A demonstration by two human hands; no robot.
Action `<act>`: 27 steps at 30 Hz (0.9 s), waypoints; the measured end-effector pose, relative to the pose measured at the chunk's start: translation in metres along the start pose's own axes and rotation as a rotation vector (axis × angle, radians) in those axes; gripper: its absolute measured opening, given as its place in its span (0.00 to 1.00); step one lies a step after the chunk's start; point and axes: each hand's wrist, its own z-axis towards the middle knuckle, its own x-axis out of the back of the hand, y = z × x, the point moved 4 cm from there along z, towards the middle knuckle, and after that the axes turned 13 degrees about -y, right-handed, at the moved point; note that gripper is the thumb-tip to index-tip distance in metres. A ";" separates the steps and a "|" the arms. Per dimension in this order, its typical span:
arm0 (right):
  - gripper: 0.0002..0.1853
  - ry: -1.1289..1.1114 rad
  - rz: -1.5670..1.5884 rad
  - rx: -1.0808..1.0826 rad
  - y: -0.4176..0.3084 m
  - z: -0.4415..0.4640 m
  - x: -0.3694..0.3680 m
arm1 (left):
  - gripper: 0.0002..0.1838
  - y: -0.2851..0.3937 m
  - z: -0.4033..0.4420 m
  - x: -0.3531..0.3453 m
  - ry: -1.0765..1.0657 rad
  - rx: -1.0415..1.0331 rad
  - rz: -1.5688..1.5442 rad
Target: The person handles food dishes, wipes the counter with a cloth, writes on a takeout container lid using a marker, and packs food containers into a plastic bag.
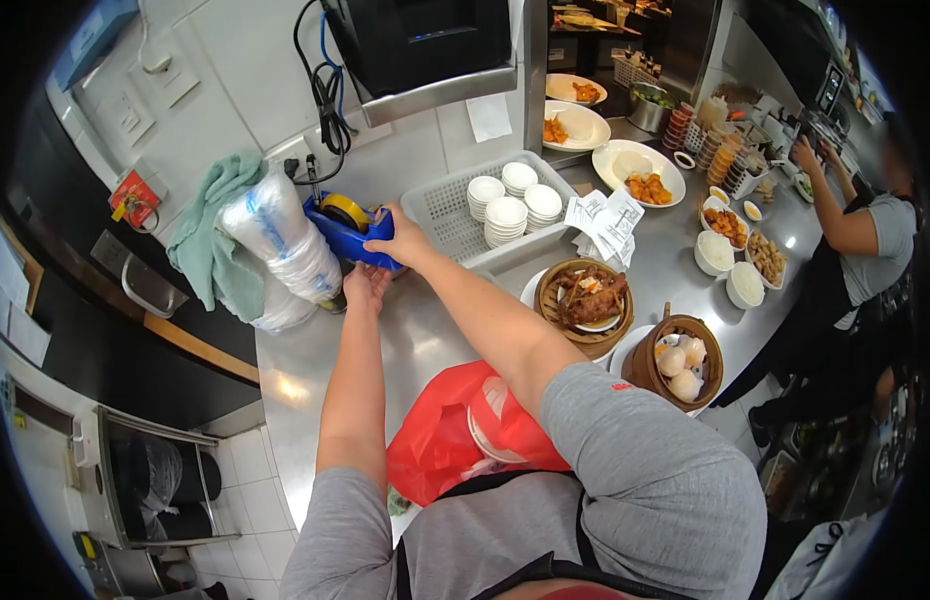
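A blue tape dispenser with a yellow roll of tape stands at the back of the steel counter, against the wall. My right hand is closed around its right end, fingers over the blue body. Just below that end, my left hand reaches up with thumb and fingers apart; its fingertips are partly hidden by the dispenser. Rolls of clear plastic bags stand left of the dispenser, a green cloth draped beside them. Close to my body sits a red plastic bag with a white container inside.
Right of my hands, a grey basket holds stacked white dishes. Bamboo steamers with chicken feet and dumplings stand by my right arm. Receipts and plated food lie beyond. At far right stands another person, arms raised.
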 end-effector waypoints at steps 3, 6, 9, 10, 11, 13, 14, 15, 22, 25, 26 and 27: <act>0.34 0.067 -0.017 0.134 0.002 0.000 -0.005 | 0.17 0.002 0.004 0.000 0.024 -0.068 0.013; 0.31 0.124 0.007 0.188 -0.002 -0.003 -0.004 | 0.17 -0.004 0.003 -0.005 0.033 -0.178 -0.079; 0.30 0.160 0.100 0.178 -0.005 -0.003 -0.002 | 0.15 -0.005 0.007 -0.001 0.040 -0.164 -0.048; 0.30 0.164 0.120 0.186 -0.011 -0.006 0.003 | 0.13 -0.004 0.008 0.000 0.035 -0.162 -0.038; 0.29 0.177 0.117 0.176 -0.015 -0.008 0.008 | 0.12 -0.003 0.008 0.003 0.071 -0.159 -0.047; 0.30 0.179 0.127 0.246 -0.017 -0.010 0.014 | 0.09 -0.002 0.008 0.001 0.104 -0.141 -0.044; 0.30 0.197 0.135 0.311 -0.019 -0.012 0.019 | 0.09 -0.001 0.006 0.000 0.106 -0.143 -0.045; 0.30 0.206 0.110 0.309 -0.021 -0.014 0.022 | 0.09 -0.001 0.006 0.000 0.102 -0.152 -0.022; 0.30 0.224 0.151 0.353 -0.036 -0.014 0.020 | 0.07 -0.017 -0.020 -0.005 0.038 -0.167 -0.044; 0.29 0.236 0.134 0.244 -0.036 -0.022 0.010 | 0.07 -0.022 -0.030 0.000 0.036 -0.163 -0.049; 0.29 0.234 0.135 0.243 -0.036 -0.023 0.005 | 0.07 -0.021 -0.032 0.002 0.035 -0.167 -0.053; 0.29 0.227 0.125 0.276 -0.030 -0.021 -0.003 | 0.07 -0.019 -0.033 0.004 0.038 -0.167 -0.052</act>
